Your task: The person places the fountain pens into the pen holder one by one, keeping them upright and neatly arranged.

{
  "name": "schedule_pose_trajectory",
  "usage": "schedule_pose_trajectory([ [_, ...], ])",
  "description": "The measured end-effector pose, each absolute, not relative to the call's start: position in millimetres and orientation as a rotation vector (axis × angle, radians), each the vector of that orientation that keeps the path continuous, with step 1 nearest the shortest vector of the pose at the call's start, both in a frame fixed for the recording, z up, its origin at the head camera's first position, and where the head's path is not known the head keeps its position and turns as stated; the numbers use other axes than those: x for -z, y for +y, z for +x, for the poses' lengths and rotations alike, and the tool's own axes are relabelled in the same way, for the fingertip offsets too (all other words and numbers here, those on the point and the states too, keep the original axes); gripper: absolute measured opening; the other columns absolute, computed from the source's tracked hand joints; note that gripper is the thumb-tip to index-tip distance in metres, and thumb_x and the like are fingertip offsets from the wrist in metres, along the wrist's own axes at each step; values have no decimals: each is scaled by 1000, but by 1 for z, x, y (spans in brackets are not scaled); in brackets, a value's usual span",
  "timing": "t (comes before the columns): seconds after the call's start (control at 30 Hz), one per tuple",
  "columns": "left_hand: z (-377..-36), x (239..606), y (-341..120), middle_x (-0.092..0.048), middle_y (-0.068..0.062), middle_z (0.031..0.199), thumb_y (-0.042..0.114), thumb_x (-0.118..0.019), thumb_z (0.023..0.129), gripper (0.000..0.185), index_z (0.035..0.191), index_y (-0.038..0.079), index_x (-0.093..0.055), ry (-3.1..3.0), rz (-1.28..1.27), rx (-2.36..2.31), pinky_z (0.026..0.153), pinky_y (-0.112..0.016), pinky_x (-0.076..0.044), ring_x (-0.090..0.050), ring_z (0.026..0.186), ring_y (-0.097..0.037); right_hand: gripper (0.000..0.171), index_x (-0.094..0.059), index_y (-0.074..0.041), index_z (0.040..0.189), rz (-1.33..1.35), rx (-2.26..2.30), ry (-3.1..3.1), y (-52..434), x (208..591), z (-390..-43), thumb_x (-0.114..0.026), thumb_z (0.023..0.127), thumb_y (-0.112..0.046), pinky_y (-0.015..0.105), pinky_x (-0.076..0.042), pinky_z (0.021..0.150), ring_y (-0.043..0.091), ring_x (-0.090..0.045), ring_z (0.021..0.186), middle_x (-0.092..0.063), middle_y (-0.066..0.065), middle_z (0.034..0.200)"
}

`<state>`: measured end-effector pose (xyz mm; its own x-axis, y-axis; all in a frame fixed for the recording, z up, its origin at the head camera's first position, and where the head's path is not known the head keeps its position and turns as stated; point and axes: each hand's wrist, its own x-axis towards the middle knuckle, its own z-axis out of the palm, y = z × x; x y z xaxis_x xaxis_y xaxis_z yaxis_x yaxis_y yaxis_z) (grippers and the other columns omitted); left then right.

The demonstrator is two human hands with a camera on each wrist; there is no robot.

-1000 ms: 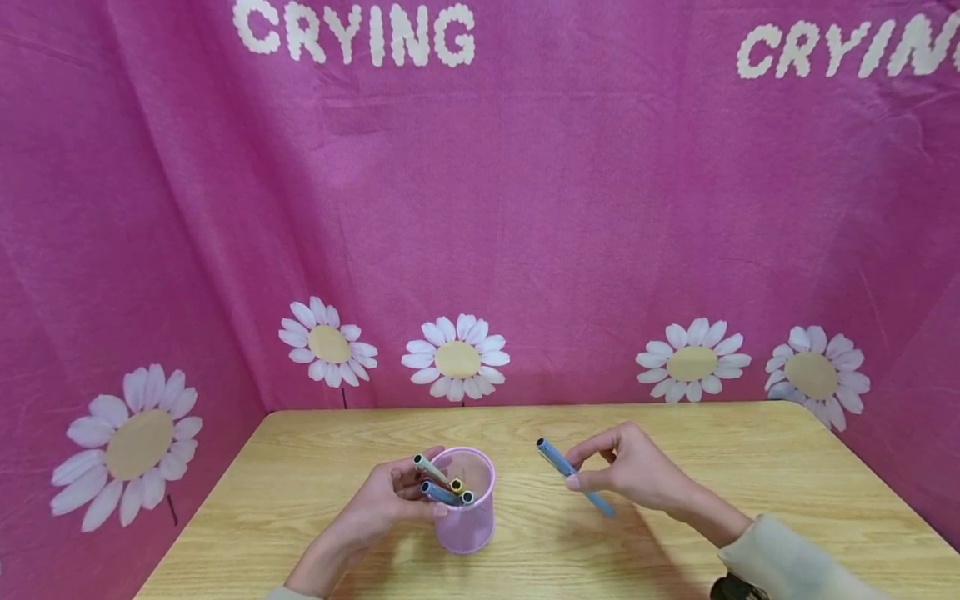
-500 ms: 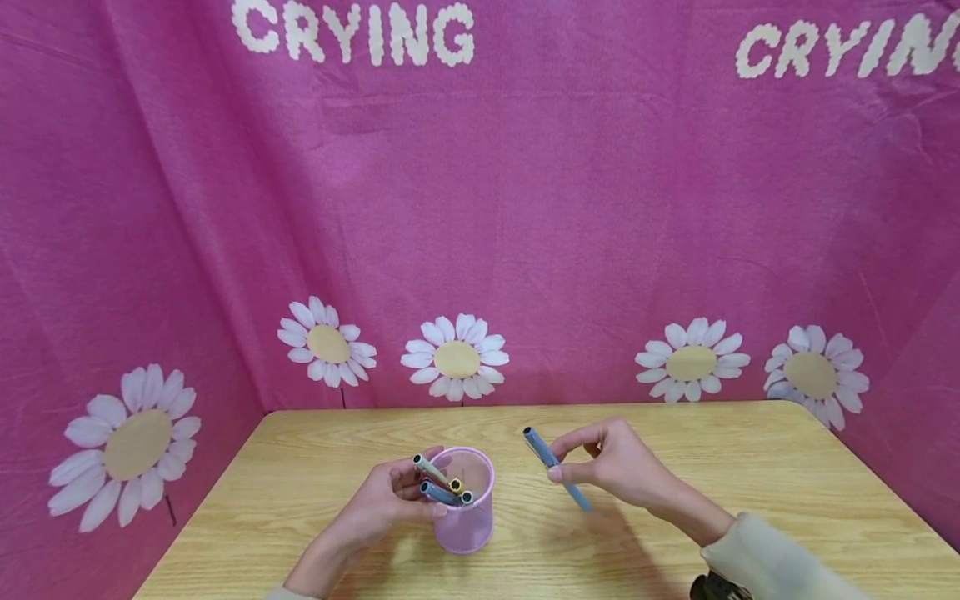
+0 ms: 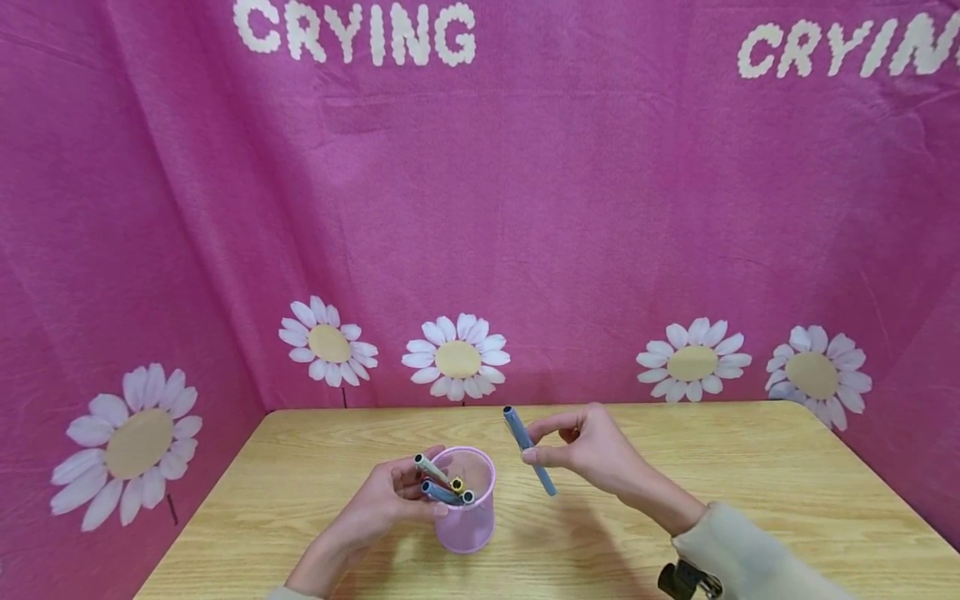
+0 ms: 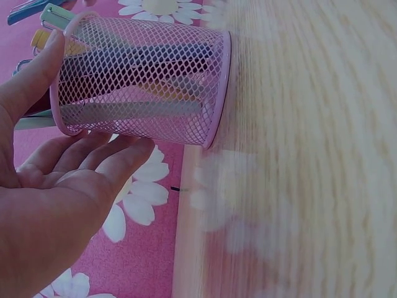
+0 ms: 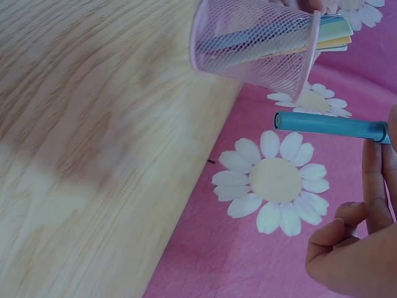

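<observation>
Pink wire mesh, that's the pen cup (image 3: pixel 467 510), standing upright on the pale wooden table (image 3: pixel 750 475), toward the near left of centre. The left hand (image 3: pixel 390 500) is wrapped against its left wall: the left wrist view shows the thumb up by the rim and the other fingers (image 4: pixel 118 155) lying almost straight along the mesh, so the grip there is relaxed and spread, cradling rather than clenching. Inside the cup lean several pens (image 3: pixel 442 487), a cream one, a blue one and a yellow-capped one, their ends poking above the rim toward the left hand.

Over to the right hand (image 3: pixel 588 454): it hovers above the table just right of the cup and a little behind it, clear of the wood. Its grip is pinching a blue pen (image 3: pixel 528 450) between thumb and forefinger, near the pen's middle, the other fingers curled in behind. The pen is tilted, upper end leaning left toward the cup, lower end pointing down at the table without touching it. Pen and cup are near but apart. A cream sleeve (image 3: pixel 750 554) covers the right forearm.

Behind it all hangs a pink cloth (image 3: pixel 600 208) printed with white daisies and the word CRYING.
</observation>
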<state>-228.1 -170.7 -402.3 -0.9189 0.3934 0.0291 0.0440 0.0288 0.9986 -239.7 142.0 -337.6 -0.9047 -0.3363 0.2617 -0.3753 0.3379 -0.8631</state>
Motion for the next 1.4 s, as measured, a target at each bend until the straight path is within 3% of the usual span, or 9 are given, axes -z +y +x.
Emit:
schedule_pose_trajectory([
  [0.3, -229, 402, -172, -42, -24, 161, 1, -84, 88, 66, 145, -14, -53, 2020, 522, -1993, 103, -30, -52, -59, 133, -35, 16, -86, -13, 95, 658, -1694, -2483, 125, 330, -244, -92, 81, -17, 26, -27, 57, 14, -32, 65, -72, 1, 81],
  [0.67, -229, 401, -172, -45, -26, 158, 0, -82, 90, 72, 150, -14, -46, 2008, 548, -1990, 103, -30, -52, -58, 133, -35, 18, -86, -10, 99, 652, -1777, -2415, 105, 323, -249, -91, 82, -14, 26, -30, 61, 15, -37, 69, -77, 1, 89],
  [0.9, -229, 402, -173, -41, -25, 161, 1, -82, 90, 70, 149, -14, -48, 2004, 552, -1986, 105, -29, -51, -54, 137, -38, 20, -85, -6, 102, 666, -1828, -2380, 94, 322, -250, -90, 84, -12, 26, -30, 60, 14, -38, 69, -79, 4, 93],
  [1.13, -230, 403, -173, -42, -22, 162, 7, -85, 89, 67, 146, -10, -55, 2047, 488, -1958, 103, -30, -52, -62, 128, -32, 19, -85, -5, 101, 648, -1848, -2362, 83, 328, -255, -90, 84, -11, 25, -30, 60, 12, -39, 69, -80, 4, 94],
  [1.4, -229, 403, -173, -55, -27, 149, 5, -84, 90, 75, 152, -11, -46, 2004, 516, -1970, 102, -31, -53, -61, 130, -31, 20, -85, -5, 101, 644, -1868, -2341, 73, 338, -260, -91, 83, -11, 25, -33, 63, 14, -48, 76, -80, 3, 96],
])
